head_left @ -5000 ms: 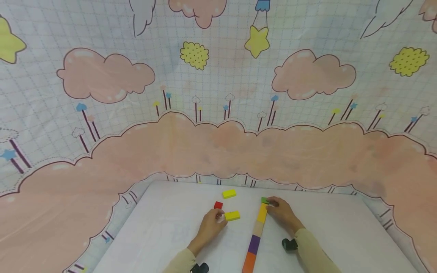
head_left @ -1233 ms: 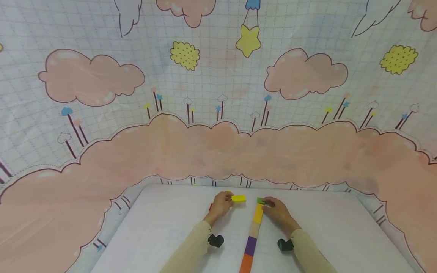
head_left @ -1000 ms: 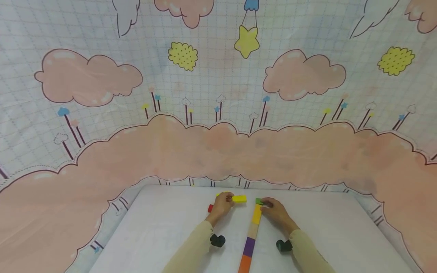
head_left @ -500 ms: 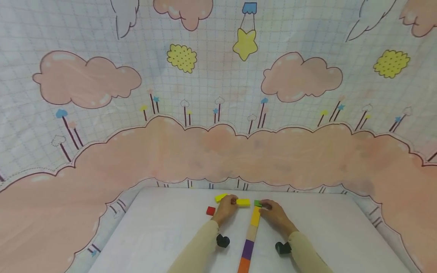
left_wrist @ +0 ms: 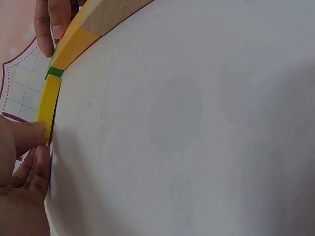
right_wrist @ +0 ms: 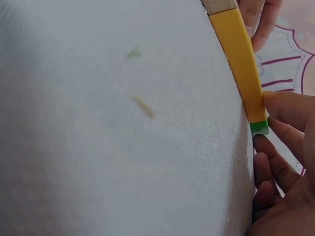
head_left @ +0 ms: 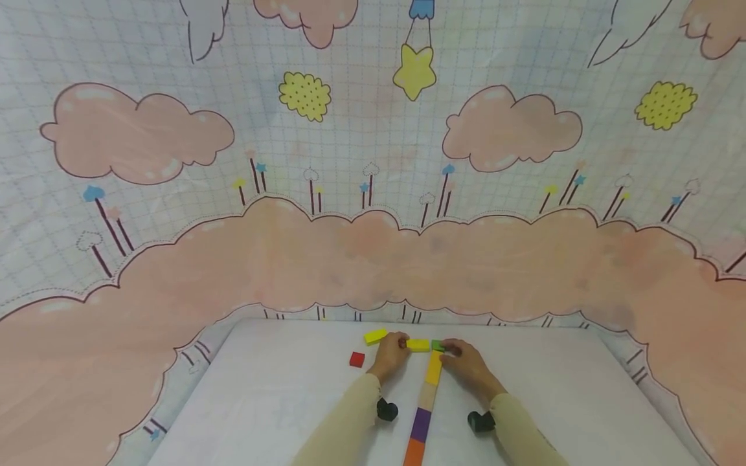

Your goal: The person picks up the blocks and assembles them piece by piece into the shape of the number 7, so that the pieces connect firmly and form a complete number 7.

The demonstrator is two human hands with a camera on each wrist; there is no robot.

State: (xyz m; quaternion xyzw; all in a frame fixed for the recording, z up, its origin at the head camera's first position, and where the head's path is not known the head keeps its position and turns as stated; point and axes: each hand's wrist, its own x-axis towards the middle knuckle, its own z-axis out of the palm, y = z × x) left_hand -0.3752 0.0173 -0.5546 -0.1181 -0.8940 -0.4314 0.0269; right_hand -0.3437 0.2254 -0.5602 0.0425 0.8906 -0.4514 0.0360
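Near the table's far edge, my left hand (head_left: 392, 356) pinches the left end of a yellow block (head_left: 418, 345) between thumb and fingers. The other end of that block meets a small green block (head_left: 436, 345), or nearly so. My right hand (head_left: 469, 366) holds the green block from the right; in the right wrist view its thumb rests on the amber block (right_wrist: 241, 64) beside it. From the green block a row runs toward me: the amber block, a plain wood block (head_left: 427, 396), a purple block (head_left: 421, 424) and an orange block (head_left: 414, 452), cut off by the frame.
Left of my left hand lie a second yellow block (head_left: 375, 336) and a red block (head_left: 357, 359). The white tabletop (head_left: 280, 388) ends just behind the hands, at a cloud-patterned cloth (head_left: 350, 259). Dark heart-shaped pieces (head_left: 387, 409) sit at both wrists.
My left hand has carried the yellow block from beside the red block to the far edge, then right up to the green block. My right hand stays at the green block.
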